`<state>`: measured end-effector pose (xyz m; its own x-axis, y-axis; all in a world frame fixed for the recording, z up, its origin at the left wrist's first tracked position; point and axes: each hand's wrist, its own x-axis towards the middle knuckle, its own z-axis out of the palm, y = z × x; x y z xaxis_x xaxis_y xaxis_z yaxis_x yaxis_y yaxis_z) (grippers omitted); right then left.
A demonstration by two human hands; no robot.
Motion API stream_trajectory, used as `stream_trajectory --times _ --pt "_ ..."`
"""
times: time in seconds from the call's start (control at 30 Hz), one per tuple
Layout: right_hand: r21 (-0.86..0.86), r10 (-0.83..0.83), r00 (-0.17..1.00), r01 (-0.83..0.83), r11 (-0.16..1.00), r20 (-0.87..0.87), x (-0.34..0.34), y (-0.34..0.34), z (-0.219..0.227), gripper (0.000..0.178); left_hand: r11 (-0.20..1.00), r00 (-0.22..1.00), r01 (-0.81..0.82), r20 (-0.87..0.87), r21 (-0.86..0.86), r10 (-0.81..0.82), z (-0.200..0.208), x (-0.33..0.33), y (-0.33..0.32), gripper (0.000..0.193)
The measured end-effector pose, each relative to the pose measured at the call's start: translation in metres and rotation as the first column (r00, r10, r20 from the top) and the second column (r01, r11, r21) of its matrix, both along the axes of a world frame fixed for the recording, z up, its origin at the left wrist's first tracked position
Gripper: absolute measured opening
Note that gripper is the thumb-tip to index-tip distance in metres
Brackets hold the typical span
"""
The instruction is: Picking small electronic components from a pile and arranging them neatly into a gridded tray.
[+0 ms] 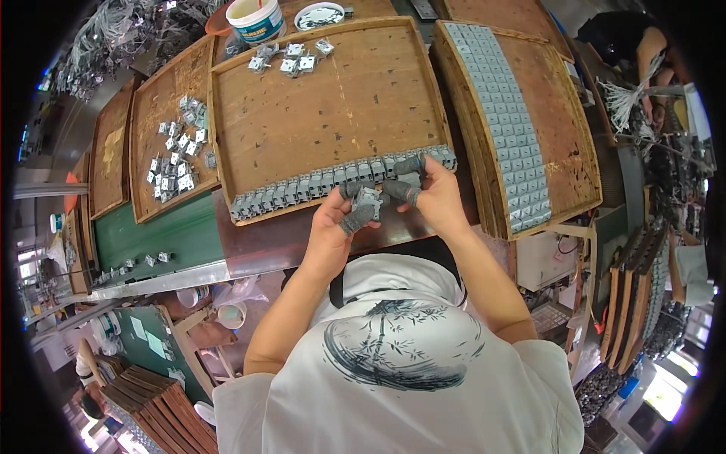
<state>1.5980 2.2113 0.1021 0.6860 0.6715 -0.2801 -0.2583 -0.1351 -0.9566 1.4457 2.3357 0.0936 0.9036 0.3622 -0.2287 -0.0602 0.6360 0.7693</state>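
My left hand [338, 216], its fingertips wrapped in grey finger covers, pinches a small grey-and-white boxy part [369, 200] just in front of the tray's near edge. Beside it, my right hand [432, 195] has similar grey wraps and is closed on a small smooth grey piece [409, 180], partly hidden by the fingers. Behind both hands, a row of small grey boxy parts [318, 181] stands packed along the near side of a wooden tray [325, 106]. Several loose white-and-grey parts [298, 63] lie near its far side.
To the left, another wooden tray [144, 125] holds a loose heap of parts [178, 155]. A green belt surface [170, 234] carries a few more. At right, stacked trays [560, 129] bear rows of grey parts [499, 113]. A bucket [255, 21] stands behind; another person [646, 53] works far right.
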Motion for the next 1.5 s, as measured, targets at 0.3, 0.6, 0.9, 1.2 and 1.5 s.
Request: stream_trajectory --times 0.3,0.6,0.9,1.2,1.5 --pt "0.029 -0.011 0.995 0.014 0.999 -0.102 -0.001 -0.012 0.005 0.030 0.992 0.997 -0.072 0.010 -0.103 0.073 0.008 0.003 0.004 0.035" --pt "0.032 0.135 0.981 -0.141 0.989 0.141 -0.007 -0.018 0.037 0.031 0.956 0.997 -0.067 0.054 0.284 0.054 0.023 0.006 0.012 0.036" --pt "-0.321 0.354 0.533 -0.157 0.934 0.769 -0.005 -0.022 0.070 0.027 0.922 0.996 0.000 0.082 0.388 -0.034 0.034 0.010 0.010 0.035" --pt "-0.293 0.291 0.227 -0.024 0.956 0.929 -0.006 -0.019 0.032 0.028 0.667 0.995 0.019 -0.079 0.744 0.060 0.031 0.024 -0.017 0.057" --pt "-0.284 0.253 0.717 -0.080 0.955 0.649 0.001 -0.036 0.048 0.042 0.180 0.999 -0.037 0.039 0.983 -0.006 0.021 0.043 -0.016 0.068"
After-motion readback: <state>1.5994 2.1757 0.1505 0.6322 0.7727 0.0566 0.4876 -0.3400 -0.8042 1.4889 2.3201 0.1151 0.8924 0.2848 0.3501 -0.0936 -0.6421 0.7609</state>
